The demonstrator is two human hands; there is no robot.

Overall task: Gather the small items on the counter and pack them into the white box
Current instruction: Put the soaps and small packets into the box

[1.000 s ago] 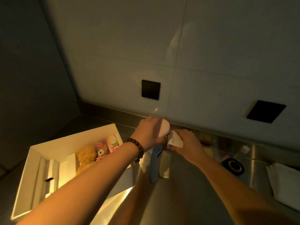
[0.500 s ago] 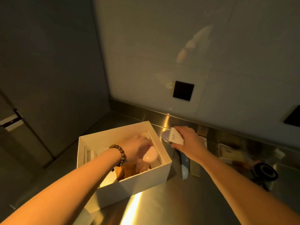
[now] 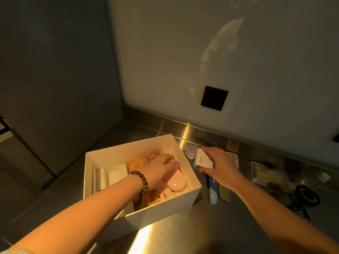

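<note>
Two hands at the box

Left hand (image 3: 161, 171) gripped a smooth pink oblong case (image 3: 177, 183) inside the open white cardboard box (image 3: 161, 210) on the steel bench (image 3: 211, 233); right hand (image 3: 222, 166), just beyond, clasped a white rectangular charger (image 3: 201, 160)

Wall (image 3: 183, 43): pale glossy tiles behind the counter, catching soft reflections.
Black square plate (image 3: 214, 98): set flat into the wall tile, above the back edge of the counter.
Second dark plate (image 3: 337, 138): only a corner shows at the right edge.
Grey panel (image 3: 55, 70): tall, matte, filling the left side and meeting the tiled wall at the corner.
Steel upstand (image 3: 165, 123): runs along the foot of the wall.
</note>
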